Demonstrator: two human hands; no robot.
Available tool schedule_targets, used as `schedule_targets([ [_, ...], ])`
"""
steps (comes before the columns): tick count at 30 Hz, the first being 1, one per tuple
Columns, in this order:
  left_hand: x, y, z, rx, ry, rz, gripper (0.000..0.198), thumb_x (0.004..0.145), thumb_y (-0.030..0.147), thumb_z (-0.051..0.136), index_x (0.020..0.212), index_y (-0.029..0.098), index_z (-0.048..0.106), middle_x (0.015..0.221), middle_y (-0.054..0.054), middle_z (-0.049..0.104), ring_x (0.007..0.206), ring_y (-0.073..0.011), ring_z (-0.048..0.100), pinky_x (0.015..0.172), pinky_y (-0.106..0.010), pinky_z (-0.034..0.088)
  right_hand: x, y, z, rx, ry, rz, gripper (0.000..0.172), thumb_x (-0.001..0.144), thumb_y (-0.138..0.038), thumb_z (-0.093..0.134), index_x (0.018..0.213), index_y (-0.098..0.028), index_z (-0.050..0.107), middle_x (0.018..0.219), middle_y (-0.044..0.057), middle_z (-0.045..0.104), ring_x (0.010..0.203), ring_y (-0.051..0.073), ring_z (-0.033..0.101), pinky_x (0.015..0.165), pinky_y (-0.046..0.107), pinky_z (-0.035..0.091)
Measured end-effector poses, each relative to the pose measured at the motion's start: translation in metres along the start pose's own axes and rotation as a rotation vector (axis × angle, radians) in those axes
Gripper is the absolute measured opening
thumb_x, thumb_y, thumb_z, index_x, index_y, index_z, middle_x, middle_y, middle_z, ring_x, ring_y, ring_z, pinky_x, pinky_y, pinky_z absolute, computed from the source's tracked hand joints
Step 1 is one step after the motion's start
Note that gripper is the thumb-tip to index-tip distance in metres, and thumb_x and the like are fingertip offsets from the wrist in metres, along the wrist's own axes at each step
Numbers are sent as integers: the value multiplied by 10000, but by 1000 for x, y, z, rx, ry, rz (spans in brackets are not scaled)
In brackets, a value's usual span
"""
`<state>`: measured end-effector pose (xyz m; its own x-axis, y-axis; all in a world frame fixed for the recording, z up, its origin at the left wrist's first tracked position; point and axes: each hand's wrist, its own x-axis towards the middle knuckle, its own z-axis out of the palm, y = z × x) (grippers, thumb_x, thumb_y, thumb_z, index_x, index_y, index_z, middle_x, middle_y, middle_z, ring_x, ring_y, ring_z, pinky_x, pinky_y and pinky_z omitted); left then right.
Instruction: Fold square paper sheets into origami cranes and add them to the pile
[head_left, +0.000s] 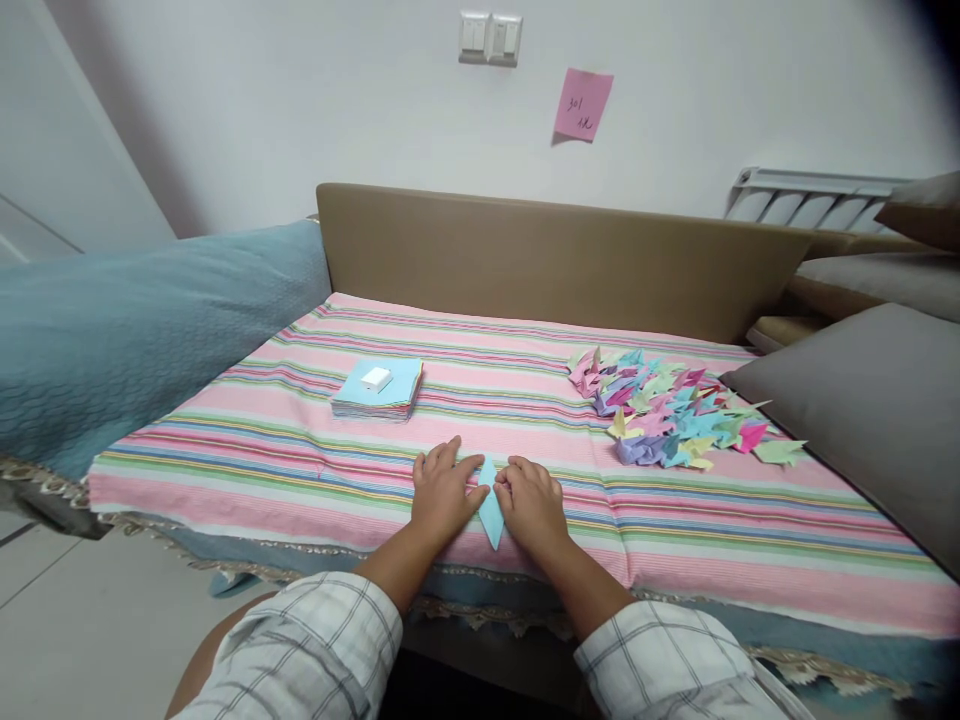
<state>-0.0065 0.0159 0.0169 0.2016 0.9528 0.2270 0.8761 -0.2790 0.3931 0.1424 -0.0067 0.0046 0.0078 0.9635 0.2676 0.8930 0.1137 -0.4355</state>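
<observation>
A light blue piece of folded origami paper (490,510), a long narrow diamond, lies flat on the striped cloth between my hands. My left hand (444,490) rests beside it with fingers apart, thumb and forefinger touching its left edge. On the other side, my right hand (534,500) has its fingers curled and its thumb and forefinger pinched at the paper's right edge. Part of that edge is hidden behind the fingertips.
Beyond my left hand sits a stack of coloured square paper (379,390) with a small white block (376,379) on top. Several folded paper cranes (667,410) are heaped at the right, near a grey cushion (870,410). A brown backrest (555,262) runs along the back.
</observation>
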Motion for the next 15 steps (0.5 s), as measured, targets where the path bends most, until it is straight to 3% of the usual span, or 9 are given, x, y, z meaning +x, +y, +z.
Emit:
schedule_targets([
  [5, -3, -2, -2, 11, 36, 1, 229, 709, 393, 687, 879, 243, 653, 1380, -72, 449, 1255, -301, 362, 1048, -524, 216, -1, 3, -2, 20, -14, -18, 162, 857, -269, 488, 967, -259, 606, 1239, 46, 552, 1126, 243, 456, 914, 423, 333],
  [9, -3, -2, 0, 6, 39, 21, 207, 727, 387, 674, 896, 271, 650, 1347, -42, 494, 1239, -294, 387, 1046, -541, 185, -1, 2, -1, 15, -2, 9, 291, 844, -265, 504, 1124, -253, 584, 1309, 68, 513, 1172, 268, 435, 943, 448, 322],
  [15, -5, -1, -2, -119, 40, 80, 191, 735, 285, 663, 913, 250, 600, 1196, -26, 611, 1148, -249, 473, 1038, -497, 193, -1, 3, -4, 160, 22, 15, 228, 811, -247, 532, 1021, -257, 621, 1264, 50, 552, 1151, 262, 463, 945, 446, 317],
])
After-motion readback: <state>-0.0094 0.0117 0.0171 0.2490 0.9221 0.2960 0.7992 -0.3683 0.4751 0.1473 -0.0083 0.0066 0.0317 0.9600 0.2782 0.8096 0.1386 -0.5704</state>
